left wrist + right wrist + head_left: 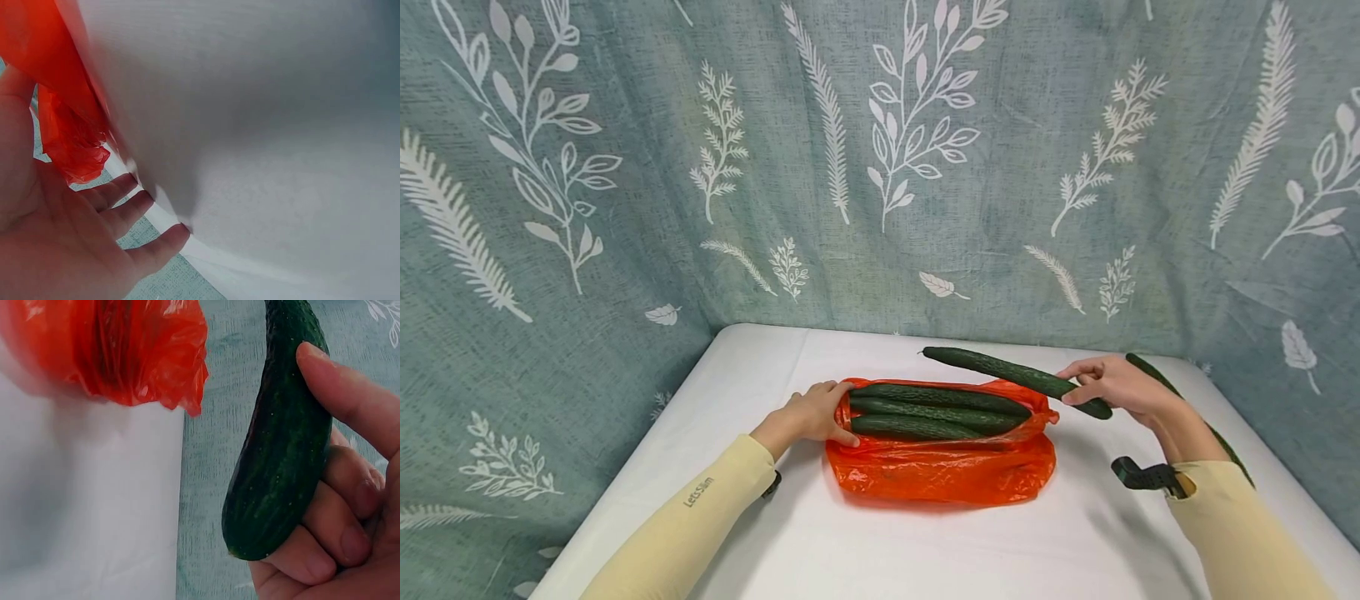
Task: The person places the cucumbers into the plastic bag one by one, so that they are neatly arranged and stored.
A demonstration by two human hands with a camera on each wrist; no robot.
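Note:
An orange-red plastic bag (940,479) lies on its side on the table, its mouth spread wide around several long green cucumbers (925,410). My left hand (815,412) is at the bag's left end, thumb at the front rim and fingers toward the back rim. In the left wrist view its visible fingers (153,250) stretch out fairly straight beside the bag. Between thumb and fingers my right hand (1112,385) grips one cucumber (281,450) near its right end. That cucumber is raised, slanting across the bag's back right corner, its thin tip pointing left.
Another cucumber (1230,454) lies along the table's right side, partly hidden behind the right hand and wrist. The white-covered table (925,558) meets a grey-green leaf-patterned curtain (850,167) at the back and sides. A dark wrist-camera strap (1150,477) sticks out from the right wrist.

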